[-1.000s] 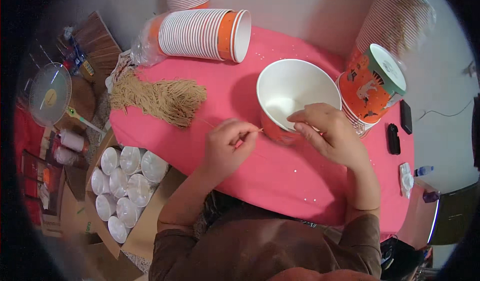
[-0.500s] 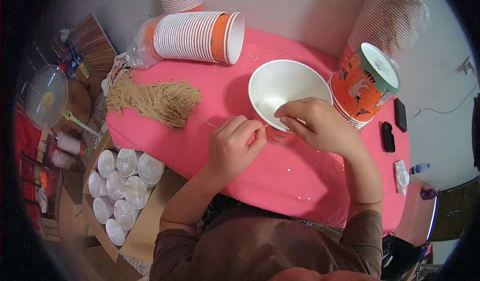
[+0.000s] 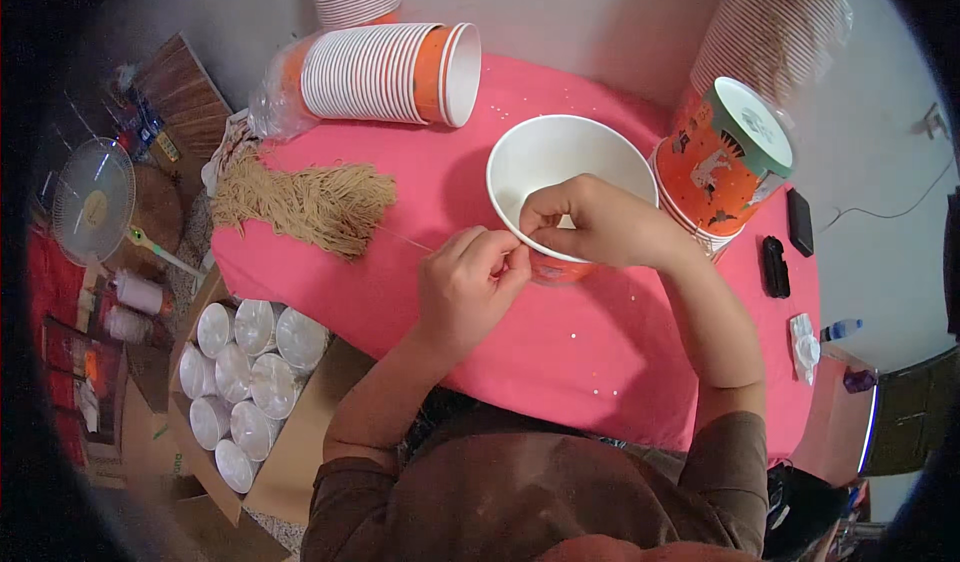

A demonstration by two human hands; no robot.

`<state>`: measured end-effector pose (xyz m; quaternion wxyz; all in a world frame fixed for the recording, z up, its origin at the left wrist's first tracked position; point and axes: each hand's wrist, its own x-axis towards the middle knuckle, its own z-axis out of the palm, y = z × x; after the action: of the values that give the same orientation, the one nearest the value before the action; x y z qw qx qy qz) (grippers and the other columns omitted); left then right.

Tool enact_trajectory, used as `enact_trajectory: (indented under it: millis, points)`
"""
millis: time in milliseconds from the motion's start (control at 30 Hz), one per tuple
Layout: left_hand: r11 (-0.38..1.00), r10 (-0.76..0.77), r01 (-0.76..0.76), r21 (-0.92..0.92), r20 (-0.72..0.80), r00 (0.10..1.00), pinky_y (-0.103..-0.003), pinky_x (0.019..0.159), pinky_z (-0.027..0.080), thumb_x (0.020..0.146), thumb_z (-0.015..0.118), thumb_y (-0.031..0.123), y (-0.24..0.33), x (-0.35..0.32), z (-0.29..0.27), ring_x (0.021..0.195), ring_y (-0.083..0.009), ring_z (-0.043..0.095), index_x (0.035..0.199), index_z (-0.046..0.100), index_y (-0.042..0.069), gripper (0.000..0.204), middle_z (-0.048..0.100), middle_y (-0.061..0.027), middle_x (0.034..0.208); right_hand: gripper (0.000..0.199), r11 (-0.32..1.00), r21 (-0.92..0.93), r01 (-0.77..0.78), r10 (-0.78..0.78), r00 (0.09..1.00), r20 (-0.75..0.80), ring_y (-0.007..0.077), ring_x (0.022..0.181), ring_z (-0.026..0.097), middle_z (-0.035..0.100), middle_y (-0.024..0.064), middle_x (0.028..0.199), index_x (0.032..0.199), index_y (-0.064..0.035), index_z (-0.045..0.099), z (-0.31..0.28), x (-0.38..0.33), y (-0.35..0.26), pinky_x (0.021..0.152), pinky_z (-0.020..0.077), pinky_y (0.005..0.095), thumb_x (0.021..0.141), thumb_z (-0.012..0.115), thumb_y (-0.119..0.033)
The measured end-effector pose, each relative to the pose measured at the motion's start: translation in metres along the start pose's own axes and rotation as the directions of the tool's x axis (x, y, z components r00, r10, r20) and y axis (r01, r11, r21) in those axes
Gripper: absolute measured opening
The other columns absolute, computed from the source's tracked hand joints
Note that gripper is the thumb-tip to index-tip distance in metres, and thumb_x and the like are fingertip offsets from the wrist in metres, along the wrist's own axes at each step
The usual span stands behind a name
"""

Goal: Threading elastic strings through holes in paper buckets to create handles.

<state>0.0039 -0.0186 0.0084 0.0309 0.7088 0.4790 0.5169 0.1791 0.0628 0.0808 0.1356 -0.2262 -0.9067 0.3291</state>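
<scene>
An orange paper bucket (image 3: 560,150) with a white inside stands in front of me, its mouth facing up. My left hand (image 3: 468,290) is closed in a pinch against the outside of its near-left rim, holding a thin tan string (image 3: 406,240). That string runs left to a thick hank of tan strings (image 3: 310,205) on the table. Over the rim, my right hand (image 3: 598,224) has its bent fingers inside the bucket, close to the left fingertips. The fingers are pressed together, and whatever they pinch is hidden.
Nested paper buckets (image 3: 365,74) lie on their side at back left. A printed orange bucket (image 3: 714,167) stands upside down on others at right. Black objects (image 3: 775,267) and a white packet (image 3: 803,349) line the right edge. A carton of wrapped cups (image 3: 250,427) sits lower left.
My right hand has moved left and its fingers have gone down inside the bucket beside the rim. The left hand keeps its pinch at nearly the same place.
</scene>
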Motion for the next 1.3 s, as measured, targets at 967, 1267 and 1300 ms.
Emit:
enact_trajectory:
  millis: [967,1267,1300]
  points:
    - [0.153,-0.063,0.631,-0.761,0.629,0.775,-0.035,0.077,0.056,0.092,0.051,0.001,-0.042,-0.007,-0.068,0.084,-0.0198,0.068,0.109,0.063,-0.004,0.021,0.069,-0.0136,0.099,0.017,0.367,-0.406,-0.837,0.393,0.535,-0.747,0.0365,0.083,0.063,0.064,0.0161,0.094,0.096,-0.0047,0.065,-0.051,-0.184,-0.024,0.072,0.0504,0.043,0.081,0.064,-0.012]
    - [0.64,-0.136,0.398,-0.657,0.413,0.901,-0.031,0.08,0.055,0.09,0.057,-0.003,-0.019,0.017,-0.054,0.091,-0.0191,0.068,0.106,0.064,-0.004,0.018,0.068,-0.0128,0.105,0.022,0.815,-0.528,-0.239,-0.029,0.893,-0.448,0.0286,0.1,0.059,0.063,0.0102,0.099,0.094,-0.0031,0.067,-0.016,-0.089,-0.022,0.108,0.0327,0.0484,0.076,0.074,-0.011]
    - [0.786,-0.072,0.234,-0.573,0.291,0.954,-0.028,0.075,0.053,0.09,0.058,-0.002,-0.018,0.021,-0.051,0.085,-0.0161,0.066,0.104,0.065,-0.003,0.015,0.068,-0.0103,0.1,0.018,0.848,-0.492,-0.196,-0.028,0.911,-0.411,0.0274,0.096,0.06,0.064,0.0093,0.096,0.092,-0.0028,0.066,-0.015,-0.087,-0.02,0.105,0.036,0.0465,0.076,0.073,-0.009]
